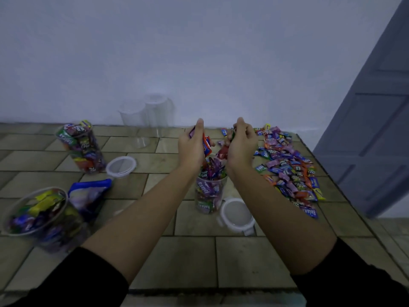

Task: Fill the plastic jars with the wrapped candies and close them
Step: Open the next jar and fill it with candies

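A: Jars, from the left?

B: Nearest, a full jar [37, 216], lidless and blurred. Just beside it, a blue candy bag [88, 196]. Farther back, a second full jar [80, 147], also lidless, with a loose lid [121, 166] lying to its right on the tiled table [188, 258]. Against the wall, empty jars [135, 122], two of them, close together.

A: And the hands?

B: Both raised over the middle jar [210, 196], heaped past its rim. Left hand [192, 145]: fingers curled round a few wrapped candies [207, 146], held above the jar's mouth and just to its left. Right hand [241, 145]: fingers curled as well, pinching what looks like a red candy [222, 151] above the mouth's right side.

A: Right of that?

B: Second lid [236, 214], flat beside the middle jar's base, partly behind the right forearm. Then a candy pile [290, 169], loose, spread along the table's right edge.
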